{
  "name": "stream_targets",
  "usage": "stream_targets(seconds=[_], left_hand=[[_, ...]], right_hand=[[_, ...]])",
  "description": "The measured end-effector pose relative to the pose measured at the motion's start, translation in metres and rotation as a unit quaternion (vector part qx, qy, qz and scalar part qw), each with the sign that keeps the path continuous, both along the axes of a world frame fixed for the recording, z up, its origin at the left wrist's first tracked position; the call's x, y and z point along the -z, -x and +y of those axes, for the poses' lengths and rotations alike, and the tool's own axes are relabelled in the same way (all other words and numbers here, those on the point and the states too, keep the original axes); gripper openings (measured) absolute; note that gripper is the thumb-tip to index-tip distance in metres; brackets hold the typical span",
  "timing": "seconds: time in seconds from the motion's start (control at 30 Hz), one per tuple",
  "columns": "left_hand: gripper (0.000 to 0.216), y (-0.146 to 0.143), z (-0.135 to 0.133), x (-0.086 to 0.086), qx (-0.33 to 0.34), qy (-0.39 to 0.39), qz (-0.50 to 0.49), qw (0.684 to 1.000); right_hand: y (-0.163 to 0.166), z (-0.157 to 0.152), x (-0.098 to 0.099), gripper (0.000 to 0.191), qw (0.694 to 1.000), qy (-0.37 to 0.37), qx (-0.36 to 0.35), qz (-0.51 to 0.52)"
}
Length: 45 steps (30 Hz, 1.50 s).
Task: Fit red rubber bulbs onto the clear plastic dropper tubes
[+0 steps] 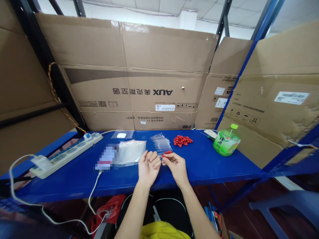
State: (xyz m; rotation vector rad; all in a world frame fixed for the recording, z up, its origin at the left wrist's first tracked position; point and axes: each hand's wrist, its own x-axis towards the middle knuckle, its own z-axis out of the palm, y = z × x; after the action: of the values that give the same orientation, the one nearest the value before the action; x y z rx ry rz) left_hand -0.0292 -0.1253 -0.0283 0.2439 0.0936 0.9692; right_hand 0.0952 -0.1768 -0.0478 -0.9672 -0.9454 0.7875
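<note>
My right hand (176, 166) pinches a small red cap-like piece (166, 153) between thumb and fingers above the front of the blue table. Close beside it, my left hand (149, 168) is turned palm up with its fingers curled in. Something thin and clear may be between the left fingertips, but it is too small to make out. Just beyond both hands lies a row of thin clear plastic tubes (161, 143). A pile of small red pieces (182, 140) rests to the right of the tubes.
Clear plastic bags (131, 152) lie left of the tubes, beside a blurred-out phone (107, 158) on a white cable. A power strip (66, 155) runs along the left. A green-tea bottle (226, 141) stands at the right. Cardboard panels (139, 49) wall the blue table (211, 169).
</note>
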Motion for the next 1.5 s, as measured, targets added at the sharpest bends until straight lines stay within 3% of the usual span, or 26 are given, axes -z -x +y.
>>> stream_targets(seconds=[0.8,1.5], left_hand=[[0.048,-0.0062,-0.0009,-0.0030,0.015,-0.031,0.058,0.998],[0.046,-0.0043,0.0061,0.0007,0.042,-0.034,0.089,0.995]], right_hand=[[-0.0035,-0.0046,0.0064,0.023,1.000,-0.006,0.030,0.008],[-0.0034,-0.0089,0.0043,0.016,0.995,-0.005,0.039,-0.086]])
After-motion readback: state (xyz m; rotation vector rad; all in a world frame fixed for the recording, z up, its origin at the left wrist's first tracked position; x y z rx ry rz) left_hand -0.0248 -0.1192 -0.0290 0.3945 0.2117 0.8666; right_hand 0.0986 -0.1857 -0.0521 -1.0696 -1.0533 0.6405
